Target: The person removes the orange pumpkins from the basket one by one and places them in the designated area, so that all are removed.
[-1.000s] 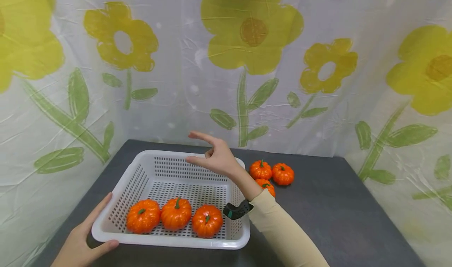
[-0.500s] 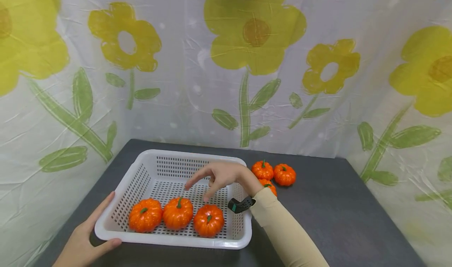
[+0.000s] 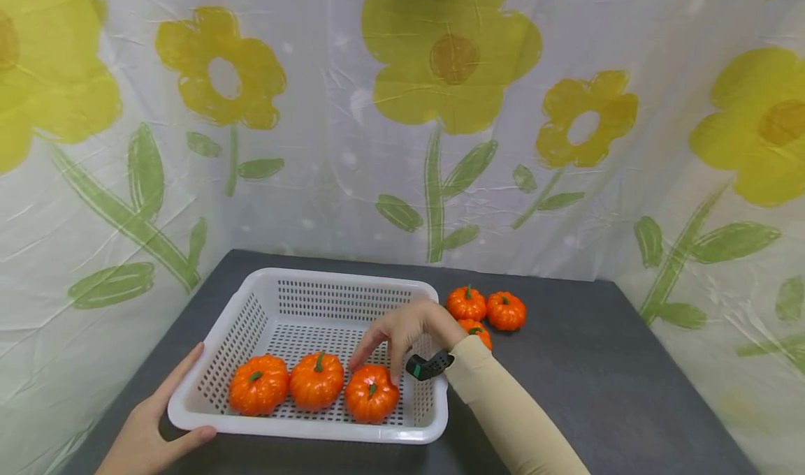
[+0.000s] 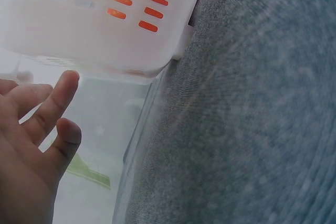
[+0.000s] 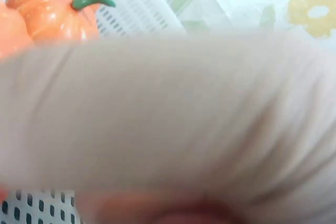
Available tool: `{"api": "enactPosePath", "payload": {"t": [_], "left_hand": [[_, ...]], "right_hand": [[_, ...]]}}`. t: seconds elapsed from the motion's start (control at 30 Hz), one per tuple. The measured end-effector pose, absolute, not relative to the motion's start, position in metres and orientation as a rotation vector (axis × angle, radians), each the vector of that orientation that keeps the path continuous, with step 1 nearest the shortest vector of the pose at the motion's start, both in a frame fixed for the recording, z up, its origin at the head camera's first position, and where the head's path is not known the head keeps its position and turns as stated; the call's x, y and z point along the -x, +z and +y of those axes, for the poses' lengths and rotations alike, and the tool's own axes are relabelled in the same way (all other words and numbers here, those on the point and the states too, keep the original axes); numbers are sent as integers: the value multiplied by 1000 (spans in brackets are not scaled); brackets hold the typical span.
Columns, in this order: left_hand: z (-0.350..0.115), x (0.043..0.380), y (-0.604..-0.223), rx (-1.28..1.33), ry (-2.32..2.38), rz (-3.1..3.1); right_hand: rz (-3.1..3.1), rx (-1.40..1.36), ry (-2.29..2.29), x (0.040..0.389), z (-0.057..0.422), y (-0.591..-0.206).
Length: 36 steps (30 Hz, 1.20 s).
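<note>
Head view: pumpkin (image 3: 371, 404) stands stem-up beneath right hand (image 3: 405, 326).

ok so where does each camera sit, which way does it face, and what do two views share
Head: on the head, facing forward and down at a white perforated plastic basket holding three round orange pumpkins; left hand, right hand and cream sleeve show.
Left wrist: worn there, facing the basket's outer wall; left fingers show.
Right wrist: worn there, looking into the basket; blurred hand or sleeve, unclear which, blocks the middle.
Shared: head and right wrist both show pumpkins and the white, yellow-flowered cloth.
</note>
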<state>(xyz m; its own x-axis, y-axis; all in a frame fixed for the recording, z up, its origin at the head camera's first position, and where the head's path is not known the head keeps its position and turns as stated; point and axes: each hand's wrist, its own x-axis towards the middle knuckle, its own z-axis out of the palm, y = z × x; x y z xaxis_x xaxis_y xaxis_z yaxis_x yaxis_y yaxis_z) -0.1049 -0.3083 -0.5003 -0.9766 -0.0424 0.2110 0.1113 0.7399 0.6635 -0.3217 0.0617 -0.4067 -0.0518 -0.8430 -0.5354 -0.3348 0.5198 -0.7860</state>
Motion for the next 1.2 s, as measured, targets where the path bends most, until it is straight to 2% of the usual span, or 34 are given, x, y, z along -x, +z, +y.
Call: {"api": "enactPosePath", "payload": {"t": [0.63, 1.2], "left_hand": [[-310, 106, -504, 96, -1020, -2688], [-313, 108, -510, 93, -1030, -2667]], "right_hand": [[1709, 934, -523, 316, 62, -411], [1769, 1176, -523, 315, 69, -391]]}}
